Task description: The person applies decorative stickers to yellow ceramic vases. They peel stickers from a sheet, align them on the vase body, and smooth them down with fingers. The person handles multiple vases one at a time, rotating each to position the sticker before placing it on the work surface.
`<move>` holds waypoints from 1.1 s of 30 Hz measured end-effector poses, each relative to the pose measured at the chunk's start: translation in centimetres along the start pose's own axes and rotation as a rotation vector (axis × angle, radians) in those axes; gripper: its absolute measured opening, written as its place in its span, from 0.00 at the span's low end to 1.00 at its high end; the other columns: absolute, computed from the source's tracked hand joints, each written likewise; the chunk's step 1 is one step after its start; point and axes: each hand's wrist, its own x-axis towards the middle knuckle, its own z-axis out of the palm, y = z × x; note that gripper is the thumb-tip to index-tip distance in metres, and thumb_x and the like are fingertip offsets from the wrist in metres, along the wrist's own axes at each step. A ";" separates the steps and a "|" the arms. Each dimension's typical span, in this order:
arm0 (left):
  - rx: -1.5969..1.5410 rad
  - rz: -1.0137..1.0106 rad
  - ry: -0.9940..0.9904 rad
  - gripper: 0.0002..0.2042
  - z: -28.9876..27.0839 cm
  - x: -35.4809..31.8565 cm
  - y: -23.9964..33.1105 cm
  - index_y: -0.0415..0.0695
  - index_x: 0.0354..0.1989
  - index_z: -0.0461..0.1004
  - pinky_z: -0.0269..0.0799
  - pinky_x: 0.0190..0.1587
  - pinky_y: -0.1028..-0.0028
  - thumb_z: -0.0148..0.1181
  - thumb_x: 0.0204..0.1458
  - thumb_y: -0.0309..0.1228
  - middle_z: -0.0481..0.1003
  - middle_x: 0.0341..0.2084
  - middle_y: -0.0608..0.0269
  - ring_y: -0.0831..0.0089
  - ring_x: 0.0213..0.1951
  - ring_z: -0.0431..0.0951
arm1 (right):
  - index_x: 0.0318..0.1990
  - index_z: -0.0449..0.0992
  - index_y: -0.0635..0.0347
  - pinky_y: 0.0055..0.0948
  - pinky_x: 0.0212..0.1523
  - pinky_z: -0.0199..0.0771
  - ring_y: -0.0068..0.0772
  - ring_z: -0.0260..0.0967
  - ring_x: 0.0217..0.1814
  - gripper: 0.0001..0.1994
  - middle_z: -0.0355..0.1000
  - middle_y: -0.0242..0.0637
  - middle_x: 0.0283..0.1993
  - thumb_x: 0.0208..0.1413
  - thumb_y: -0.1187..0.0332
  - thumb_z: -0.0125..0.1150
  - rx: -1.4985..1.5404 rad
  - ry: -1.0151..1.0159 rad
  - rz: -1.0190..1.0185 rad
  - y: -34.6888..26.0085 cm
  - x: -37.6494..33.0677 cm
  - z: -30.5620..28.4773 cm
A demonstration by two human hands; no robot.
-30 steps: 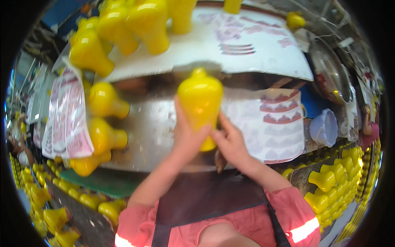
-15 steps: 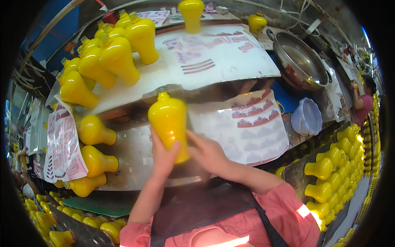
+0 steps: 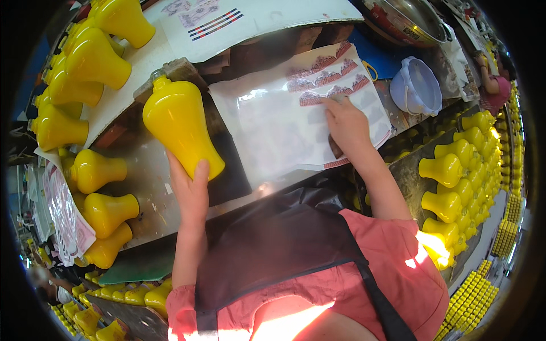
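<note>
A glossy yellow bottle [image 3: 179, 125] with a narrow clear neck leans away from me over the low bench. My left hand [image 3: 190, 190] is closed around its foot, the thumb on the near side. On the right, my right hand [image 3: 347, 126] rests with fingers stretched onto a white sheet [image 3: 267, 125] printed with rows of reddish scalloped decal strips. Its fingertips touch the end of the lowest coloured strip [image 3: 340, 92]; whether they pinch its edge, I cannot tell. The bottle's neck is beside a worn brown block [image 3: 181, 71].
Several yellow bottles stand on the white board [image 3: 273, 17] at the upper left. More lie on their sides [image 3: 111, 213] at left, beside printed sheets [image 3: 65, 210]. A pale blue bucket [image 3: 418, 85] and a metal pan [image 3: 406, 23] are at right. Racked bottles [image 3: 443, 170] line the right side.
My right hand has left the bottle and moved right onto the decal sheet. The left hand has shifted the bottle left and tilted it. The view has turned and moved closer to the low bench.
</note>
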 end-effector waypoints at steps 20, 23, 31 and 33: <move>0.540 0.563 0.313 0.41 1.0 -1.7 1.4 0.33 0.73 0.51 0.46 0.73 0.49 0.63 0.51 0.32 0.56 0.69 0.35 0.40 0.70 0.55 | 0.66 0.70 0.64 0.39 0.31 0.81 0.45 0.78 0.31 0.31 0.75 0.51 0.54 0.59 0.57 0.64 -0.244 -0.451 -0.112 -3.2 -8.4 -2.9; 0.477 0.737 0.252 0.34 1.6 -2.5 2.8 0.33 0.68 0.59 0.53 0.70 0.51 0.64 0.54 0.33 0.61 0.67 0.38 0.43 0.68 0.61 | 0.66 0.70 0.61 0.35 0.31 0.79 0.44 0.79 0.32 0.35 0.73 0.51 0.62 0.55 0.50 0.68 -0.241 -0.313 -0.204 -3.1 -10.5 -2.4; 0.292 0.872 -0.008 0.21 4.5 -3.3 4.7 0.41 0.53 0.76 0.68 0.60 0.55 0.67 0.48 0.25 0.75 0.53 0.49 0.48 0.56 0.74 | 0.64 0.73 0.59 0.35 0.32 0.79 0.42 0.78 0.30 0.33 0.76 0.47 0.57 0.51 0.60 0.73 -0.216 -0.058 -0.366 -1.7 -11.6 -1.0; 0.275 0.875 -0.022 0.19 4.9 -3.5 4.6 0.44 0.50 0.79 0.69 0.58 0.56 0.66 0.46 0.24 0.76 0.52 0.51 0.49 0.54 0.74 | 0.63 0.75 0.58 0.35 0.32 0.79 0.42 0.78 0.29 0.31 0.77 0.46 0.55 0.50 0.61 0.73 -0.218 -0.108 -0.306 -1.8 -11.5 -1.1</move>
